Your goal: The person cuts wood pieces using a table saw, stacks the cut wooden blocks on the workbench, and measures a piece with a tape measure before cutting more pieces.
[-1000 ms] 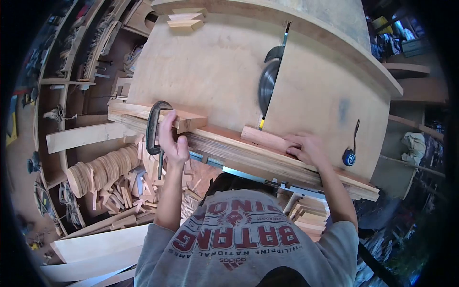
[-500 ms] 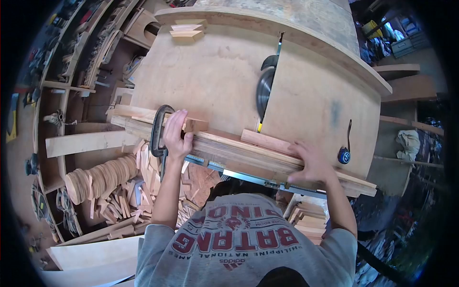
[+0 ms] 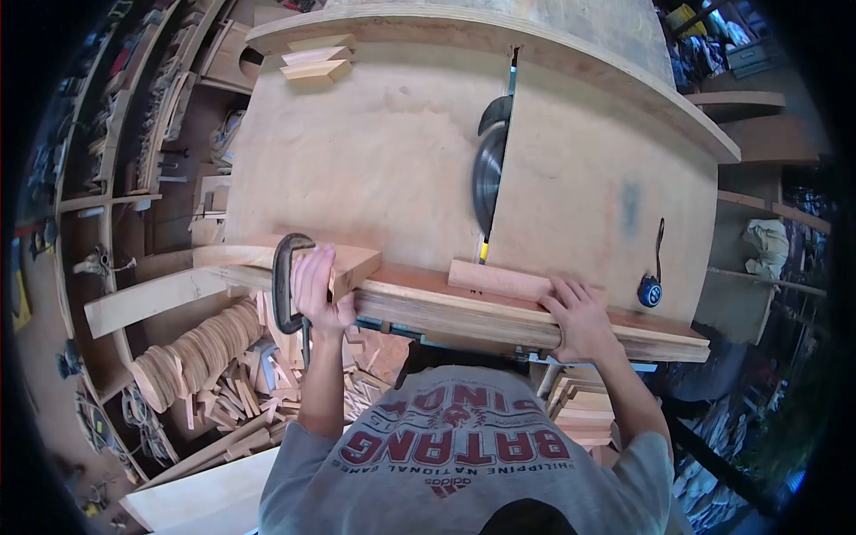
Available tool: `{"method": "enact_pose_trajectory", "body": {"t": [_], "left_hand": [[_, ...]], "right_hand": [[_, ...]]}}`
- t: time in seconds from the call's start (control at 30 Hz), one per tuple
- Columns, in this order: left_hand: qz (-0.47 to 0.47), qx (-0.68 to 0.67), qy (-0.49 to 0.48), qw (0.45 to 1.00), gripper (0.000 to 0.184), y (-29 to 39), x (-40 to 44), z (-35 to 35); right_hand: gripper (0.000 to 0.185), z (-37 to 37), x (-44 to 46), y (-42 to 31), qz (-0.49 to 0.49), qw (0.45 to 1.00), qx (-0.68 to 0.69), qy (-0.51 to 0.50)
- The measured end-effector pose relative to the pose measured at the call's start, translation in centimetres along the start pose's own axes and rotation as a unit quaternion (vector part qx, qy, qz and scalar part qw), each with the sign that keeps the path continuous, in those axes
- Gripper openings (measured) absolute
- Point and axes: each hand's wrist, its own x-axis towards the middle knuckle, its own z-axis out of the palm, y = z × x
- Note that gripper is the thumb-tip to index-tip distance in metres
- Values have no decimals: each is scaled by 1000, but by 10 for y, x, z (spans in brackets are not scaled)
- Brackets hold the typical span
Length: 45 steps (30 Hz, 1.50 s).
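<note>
My left hand (image 3: 319,290) grips the wooden block (image 3: 358,267) at the left end of the fence (image 3: 428,290), beside a black C-clamp (image 3: 283,283). On the right, my right hand (image 3: 581,319) is wrapped over the fence, its fingertips on the right end of a reddish wood strip (image 3: 499,278). That strip lies along the fence's inner edge, just below the saw slot. The round saw blade (image 3: 489,176) stands up through the plywood table (image 3: 374,160), beyond the strip and apart from both hands.
Several cut pieces (image 3: 316,61) lie at the table's far left. A blue tape measure (image 3: 650,291) sits at the right. A curved rail (image 3: 615,61) crosses the far side. Below left are stacked wooden discs (image 3: 201,348) and offcuts (image 3: 236,397).
My right hand has shifted from pinching the strip's end to spanning the strip and fence. The fence sits slightly nearer me relative to the blade. My left hand remains by the clamp.
</note>
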Motion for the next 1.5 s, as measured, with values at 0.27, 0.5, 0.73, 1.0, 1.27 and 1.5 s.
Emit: {"method": "enact_pose_trajectory", "body": {"t": [0.27,0.5,0.73,1.0,1.27,1.5], "left_hand": [[11,27,5,1000,70,-10,27,22],[22,20,9,1000,69,-20,52,42],[31,19,11,999,68,-23,77,57],[31,9,28,999,68,-26,99,74],[36,1,30,999,65,-31,116,89],[38,-5,34,999,62,-36,131,101]], "right_hand": [[91,-18,21,18,8,1000,-14,15],[96,-40,40,32,19,1000,-5,9],[91,-56,55,43,26,1000,-8,16],[88,-71,71,56,24,999,-8,27],[85,-83,84,67,22,999,-10,37],[82,-96,95,75,38,999,0,33]]}}
